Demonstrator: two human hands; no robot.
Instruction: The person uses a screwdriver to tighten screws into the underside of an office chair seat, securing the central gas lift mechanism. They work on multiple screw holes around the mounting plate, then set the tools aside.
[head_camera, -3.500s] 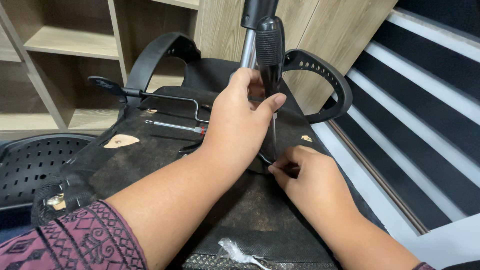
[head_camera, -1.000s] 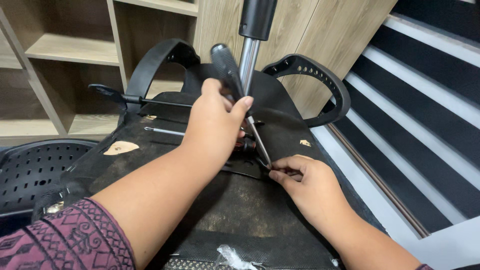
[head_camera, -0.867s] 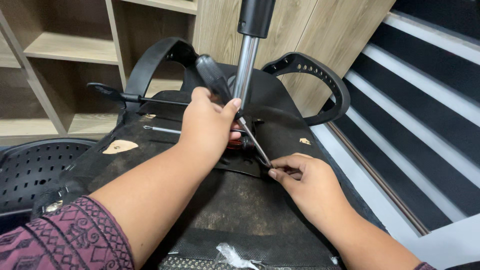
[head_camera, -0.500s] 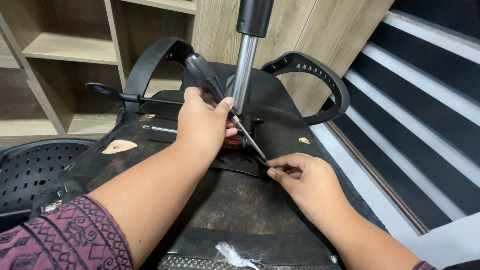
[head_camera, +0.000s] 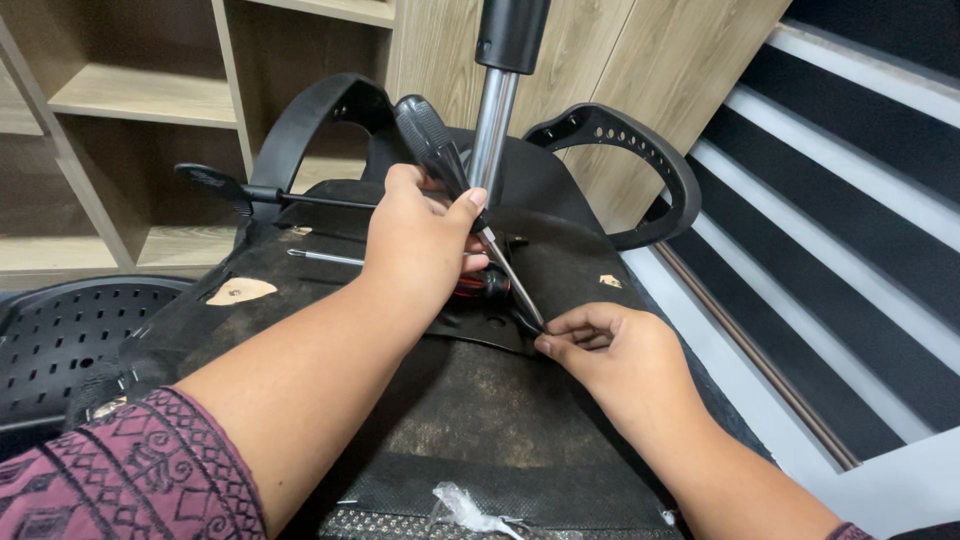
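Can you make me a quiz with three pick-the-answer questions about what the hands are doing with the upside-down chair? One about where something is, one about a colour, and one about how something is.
1. Where is the right hand?
A. at the screwdriver's tip
B. on the shelf
C. on the armrest

2. What colour is the handle of the screwdriver?
A. yellow
B. black
C. white

3. How does the left hand hold the screwdriver?
A. lying flat
B. straight up
C. slanted, tip down to the right

Answers: 1 A, its fingers pinch beside the tip on the chair underside. 2 B, the grip is dark. 3 C, the handle leans up-left.
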